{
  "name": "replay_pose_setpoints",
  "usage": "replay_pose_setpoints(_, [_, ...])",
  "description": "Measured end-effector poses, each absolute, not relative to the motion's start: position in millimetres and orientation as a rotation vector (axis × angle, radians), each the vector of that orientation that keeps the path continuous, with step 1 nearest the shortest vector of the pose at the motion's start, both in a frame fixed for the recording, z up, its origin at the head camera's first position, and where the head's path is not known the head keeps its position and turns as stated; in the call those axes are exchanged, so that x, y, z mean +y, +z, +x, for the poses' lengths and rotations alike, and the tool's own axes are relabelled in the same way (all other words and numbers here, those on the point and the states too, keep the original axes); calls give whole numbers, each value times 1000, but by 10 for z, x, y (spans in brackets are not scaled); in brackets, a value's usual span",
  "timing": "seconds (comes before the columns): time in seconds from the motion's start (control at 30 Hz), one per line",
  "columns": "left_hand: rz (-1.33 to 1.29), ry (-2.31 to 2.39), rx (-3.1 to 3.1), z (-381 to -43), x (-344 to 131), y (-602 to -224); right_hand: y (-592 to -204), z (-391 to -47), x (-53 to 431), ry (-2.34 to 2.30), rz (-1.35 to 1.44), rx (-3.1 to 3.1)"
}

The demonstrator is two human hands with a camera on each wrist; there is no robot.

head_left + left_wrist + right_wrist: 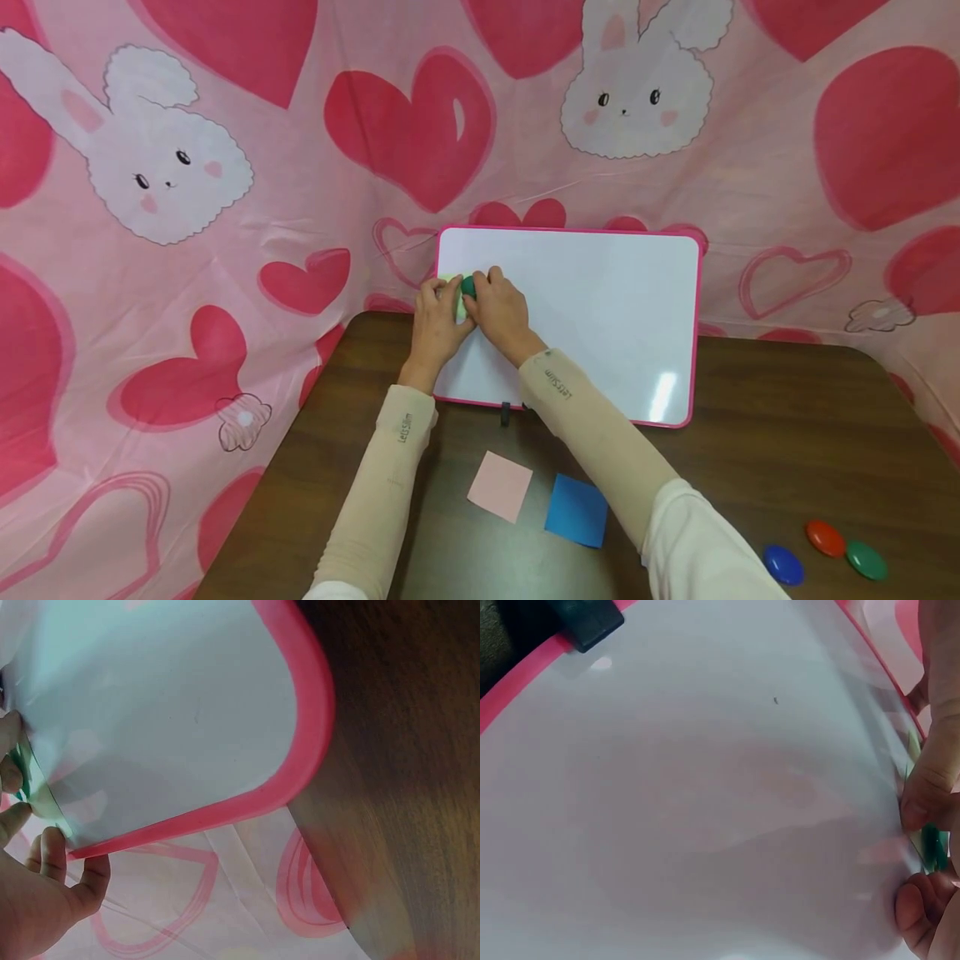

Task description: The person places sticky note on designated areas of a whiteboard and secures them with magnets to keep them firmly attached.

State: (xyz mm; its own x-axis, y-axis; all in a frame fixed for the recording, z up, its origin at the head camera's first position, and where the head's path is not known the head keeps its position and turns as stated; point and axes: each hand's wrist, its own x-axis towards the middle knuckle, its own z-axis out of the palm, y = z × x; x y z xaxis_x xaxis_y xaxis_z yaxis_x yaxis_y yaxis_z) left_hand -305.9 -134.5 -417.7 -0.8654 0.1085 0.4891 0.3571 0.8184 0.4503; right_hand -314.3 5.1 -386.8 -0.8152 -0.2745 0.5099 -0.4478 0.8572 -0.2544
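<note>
A whiteboard with a pink frame leans upright on the table. Near its left edge, a pale green sticky note lies against the white surface. My left hand holds this note with bent fingers, some of them at the board's pink edge in the left wrist view. Between thumb and fingers, my right hand pinches a round green magnet over the note. In the right wrist view the magnet shows in part between the fingertips; the fingers hide much of the note.
A black clip stands at the board's lower edge. Pink and blue sticky notes lie on the table in front. Blue, red and green magnets lie at the right. A heart-patterned cloth hangs behind.
</note>
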Motion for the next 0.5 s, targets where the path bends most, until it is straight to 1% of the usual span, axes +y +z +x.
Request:
replay_pose_setpoints(0.3, [-352,-760,-2550,-3041,-1309,-4161,-3880,-3107,85,443,510,-2574])
replay_pose_setpoints(0.5, [-327,-722,-2567,-3022,-1319,-4168,-3849,-2952,200,541,543,-2561])
